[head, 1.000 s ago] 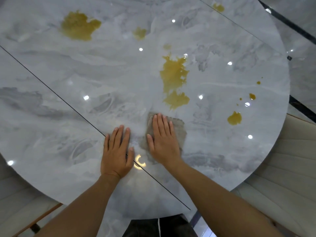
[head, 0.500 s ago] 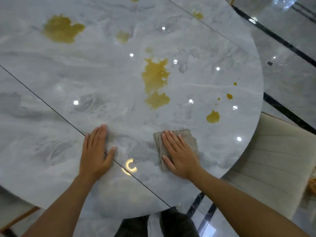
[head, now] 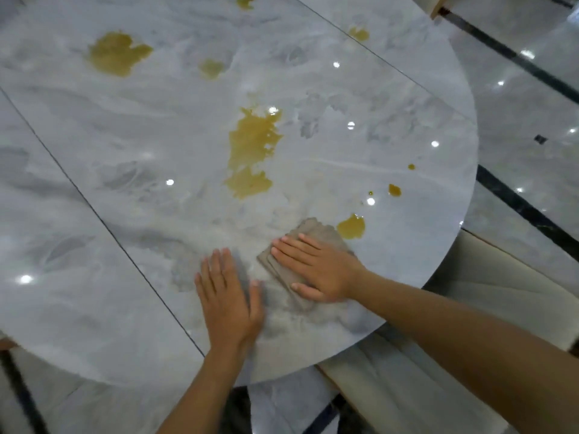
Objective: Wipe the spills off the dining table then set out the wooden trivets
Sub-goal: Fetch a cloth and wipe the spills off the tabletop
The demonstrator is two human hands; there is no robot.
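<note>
The round grey marble dining table [head: 125,151] carries several yellow-brown spills. The largest spill [head: 252,145] lies near the middle, another big one [head: 117,53] at the far left, and a small spill [head: 352,227] sits just beyond the cloth. My right hand [head: 319,269] presses flat on a folded grey-brown cloth [head: 316,234] near the table's near right edge. To its left, my left hand [head: 227,296] rests flat on the bare tabletop, fingers straight. No wooden trivets are in view.
A cream upholstered chair [head: 470,308] stands tucked against the table's right edge. A dark seam line [head: 94,211] runs diagonally across the tabletop. Glossy marble floor with black strips [head: 517,208] lies to the right.
My right hand has slid the cloth to the right, up to the small spill near the edge. My left hand has shifted right along the tabletop beside it.
</note>
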